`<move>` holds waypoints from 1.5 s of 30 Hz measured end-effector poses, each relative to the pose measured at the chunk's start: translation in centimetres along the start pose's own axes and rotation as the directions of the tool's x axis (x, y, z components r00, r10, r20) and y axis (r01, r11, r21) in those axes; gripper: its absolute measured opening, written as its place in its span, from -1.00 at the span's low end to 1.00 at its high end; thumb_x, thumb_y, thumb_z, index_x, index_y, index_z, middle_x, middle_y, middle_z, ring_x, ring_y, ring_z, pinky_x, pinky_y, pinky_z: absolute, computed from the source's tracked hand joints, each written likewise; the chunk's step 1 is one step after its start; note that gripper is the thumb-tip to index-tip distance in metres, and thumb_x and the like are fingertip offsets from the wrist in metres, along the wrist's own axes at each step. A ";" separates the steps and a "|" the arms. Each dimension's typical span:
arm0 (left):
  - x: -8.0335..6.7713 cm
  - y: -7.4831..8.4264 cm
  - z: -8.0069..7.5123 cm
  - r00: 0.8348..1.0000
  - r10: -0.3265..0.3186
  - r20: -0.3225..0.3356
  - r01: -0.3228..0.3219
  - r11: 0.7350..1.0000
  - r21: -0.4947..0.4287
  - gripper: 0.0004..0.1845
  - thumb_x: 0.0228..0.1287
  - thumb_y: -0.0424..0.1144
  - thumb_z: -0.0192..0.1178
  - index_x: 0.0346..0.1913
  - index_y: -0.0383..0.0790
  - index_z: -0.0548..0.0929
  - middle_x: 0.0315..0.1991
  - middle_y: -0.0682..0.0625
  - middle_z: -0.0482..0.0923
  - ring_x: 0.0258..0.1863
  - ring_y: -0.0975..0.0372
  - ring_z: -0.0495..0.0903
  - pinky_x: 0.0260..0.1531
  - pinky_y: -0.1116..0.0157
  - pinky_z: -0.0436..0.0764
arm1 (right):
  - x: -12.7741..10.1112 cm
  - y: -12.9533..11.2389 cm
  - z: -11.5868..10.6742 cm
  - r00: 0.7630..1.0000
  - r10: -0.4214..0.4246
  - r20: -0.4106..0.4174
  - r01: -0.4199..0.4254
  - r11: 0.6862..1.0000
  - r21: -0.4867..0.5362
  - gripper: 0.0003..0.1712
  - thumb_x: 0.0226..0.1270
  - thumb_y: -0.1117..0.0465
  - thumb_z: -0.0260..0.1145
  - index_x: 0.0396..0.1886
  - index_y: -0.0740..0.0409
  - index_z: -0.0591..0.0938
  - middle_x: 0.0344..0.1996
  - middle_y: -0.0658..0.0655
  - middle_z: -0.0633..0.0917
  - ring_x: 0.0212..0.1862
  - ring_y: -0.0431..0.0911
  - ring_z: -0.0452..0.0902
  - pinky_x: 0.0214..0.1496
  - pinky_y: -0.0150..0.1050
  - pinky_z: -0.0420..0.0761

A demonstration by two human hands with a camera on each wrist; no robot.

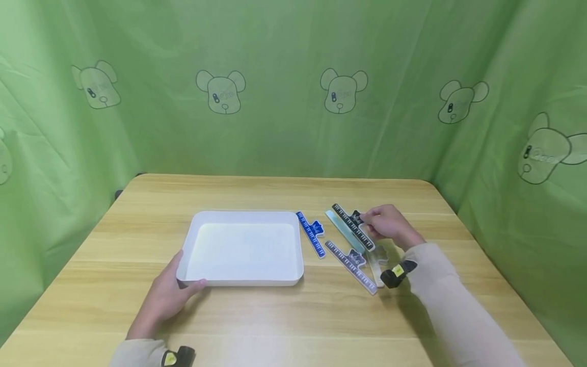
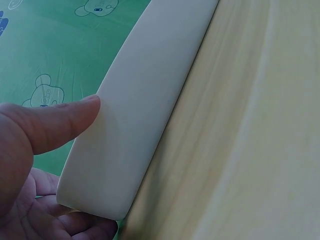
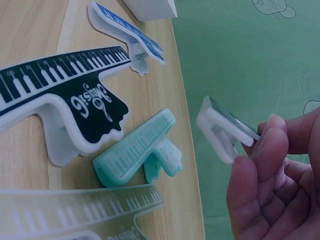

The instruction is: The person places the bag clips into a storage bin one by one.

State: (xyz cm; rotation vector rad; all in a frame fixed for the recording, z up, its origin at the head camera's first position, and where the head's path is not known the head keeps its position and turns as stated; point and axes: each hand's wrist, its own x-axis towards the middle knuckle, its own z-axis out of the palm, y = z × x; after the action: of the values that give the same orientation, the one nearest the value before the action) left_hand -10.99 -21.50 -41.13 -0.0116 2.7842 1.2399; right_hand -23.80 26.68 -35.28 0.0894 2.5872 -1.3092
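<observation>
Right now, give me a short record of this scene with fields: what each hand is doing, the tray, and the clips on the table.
left hand: grips the near left corner of the white tray
right hand: pinches the black piano-key clip, lifted
tray contents: none visible
other clips on the wooden table: blue clip, teal clip, grey clip

The person wears pale beige long sleeves [image 1: 451,300], with a small black-and-yellow camera unit [image 1: 398,273] strapped at each wrist.
</observation>
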 end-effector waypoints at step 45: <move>0.1 -0.1 -0.1 1.000 0.011 -0.010 -0.011 1.000 0.014 0.11 0.18 0.09 0.33 0.54 -0.28 -0.14 0.46 -0.39 -0.01 0.39 -0.29 0.03 0.33 -0.23 0.04 | 0.5 -1.6 2.3 0.998 -0.042 0.046 0.040 0.999 0.031 -0.65 0.46 0.21 0.12 -0.03 0.46 0.57 -0.55 0.08 0.54 -0.50 -0.17 0.46 -0.39 -0.34 0.62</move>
State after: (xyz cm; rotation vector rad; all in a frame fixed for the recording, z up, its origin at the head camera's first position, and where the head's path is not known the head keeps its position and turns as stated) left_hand -11.05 -21.61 -41.16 -0.0019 2.8048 1.2268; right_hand -24.14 23.88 -35.47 0.0110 2.5442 -1.3481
